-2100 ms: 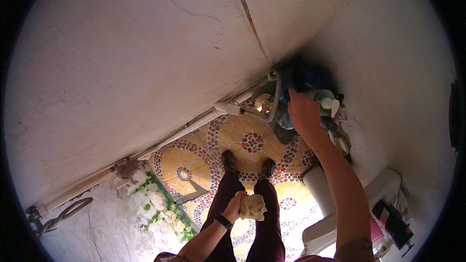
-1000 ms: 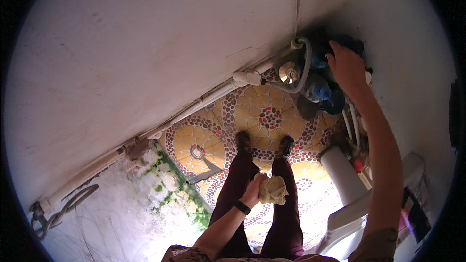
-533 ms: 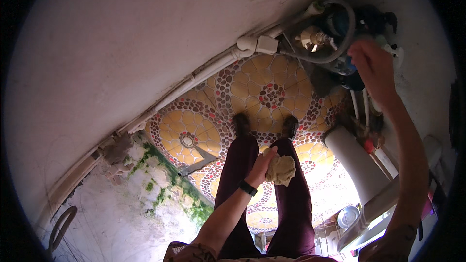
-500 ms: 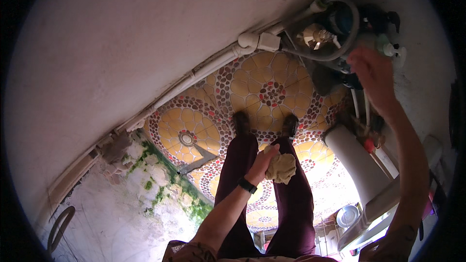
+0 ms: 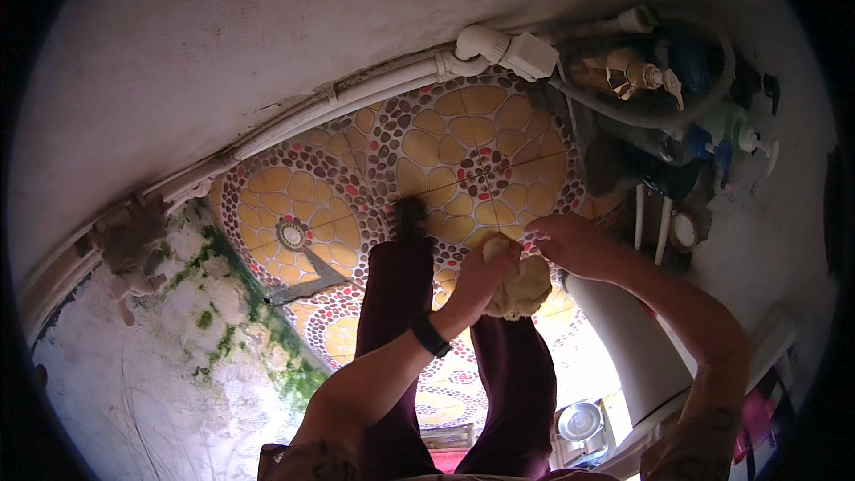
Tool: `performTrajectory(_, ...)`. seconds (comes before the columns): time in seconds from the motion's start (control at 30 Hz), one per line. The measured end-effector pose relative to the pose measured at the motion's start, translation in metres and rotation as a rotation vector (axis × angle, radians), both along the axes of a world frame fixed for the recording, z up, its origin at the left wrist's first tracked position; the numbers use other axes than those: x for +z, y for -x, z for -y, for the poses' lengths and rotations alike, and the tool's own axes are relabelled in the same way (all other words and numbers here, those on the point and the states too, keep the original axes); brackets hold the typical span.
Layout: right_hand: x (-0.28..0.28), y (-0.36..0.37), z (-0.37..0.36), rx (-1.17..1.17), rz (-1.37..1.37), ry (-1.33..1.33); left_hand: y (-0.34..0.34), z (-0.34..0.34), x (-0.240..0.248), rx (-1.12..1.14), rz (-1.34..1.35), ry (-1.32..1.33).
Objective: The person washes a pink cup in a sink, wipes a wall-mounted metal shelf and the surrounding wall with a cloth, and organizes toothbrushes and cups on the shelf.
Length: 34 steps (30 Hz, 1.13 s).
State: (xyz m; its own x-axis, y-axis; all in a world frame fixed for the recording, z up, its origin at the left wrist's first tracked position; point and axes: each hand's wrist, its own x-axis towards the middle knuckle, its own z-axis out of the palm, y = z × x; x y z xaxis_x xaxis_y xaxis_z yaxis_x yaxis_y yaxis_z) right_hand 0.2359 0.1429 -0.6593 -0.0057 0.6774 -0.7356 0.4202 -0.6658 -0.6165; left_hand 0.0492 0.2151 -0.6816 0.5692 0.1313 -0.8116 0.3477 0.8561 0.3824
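Note:
A bunched beige cloth [image 5: 520,289] hangs in front of my thighs. My left hand [image 5: 485,278], with a dark band on its wrist, is closed around the cloth's left side. Just beyond the upper right of the cloth is my right hand [image 5: 574,245], its fingers curled together. Whether those fingertips touch the cloth or hold anything small, I cannot make out.
Several pump bottles, among them an amber bottle [image 5: 614,71], stand at the far right by a grey hose [image 5: 726,62]. White pipes [image 5: 356,96] run along the wall. The pebble-patterned floor [image 5: 445,134] has a round drain [image 5: 291,233]. A thick grey pillar-like shape [image 5: 623,338] rises at right.
My right hand has come down and left from the pump bottles to beside the cloth. The left hand has raised the cloth slightly. The whole view has shifted too.

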Motion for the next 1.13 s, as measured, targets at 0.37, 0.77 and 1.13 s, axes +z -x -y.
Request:
performTrajectory(0.37, 0.017, -0.038, -0.001, 0.143, 0.200, 0.132, -0.002, 0.082, 0.027, 0.037, -0.169, 0.081)
performTrajectory(0.77, 0.145, -0.125, -0.009, -0.241, 0.533, 0.101, -0.029, 0.087, -0.005, -0.067, -0.086, -0.034)
performTrajectory(1.13, 0.128, -0.238, -0.015, -0.571, 0.809, -0.596, -0.065, -0.004, 0.056, -0.284, 0.364, -0.264)
